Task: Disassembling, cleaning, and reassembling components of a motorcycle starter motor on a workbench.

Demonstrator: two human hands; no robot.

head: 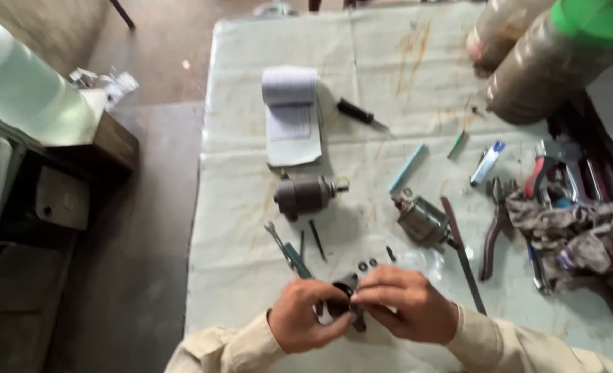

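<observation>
While both hands meet at the near edge of the table, the left hand and right hand each close their grip on a small dark metal part. Beyond it lie a cylindrical motor housing, a white notepad and a blue-white tube. Tools and a rag crowd the right edge; the cloth's left side lies open.

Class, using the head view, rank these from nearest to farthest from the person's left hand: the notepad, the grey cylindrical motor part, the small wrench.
1. small wrench: just above the left hand.
2. grey cylindrical motor part: mid-table, farther up.
3. notepad: far end of the table.
</observation>
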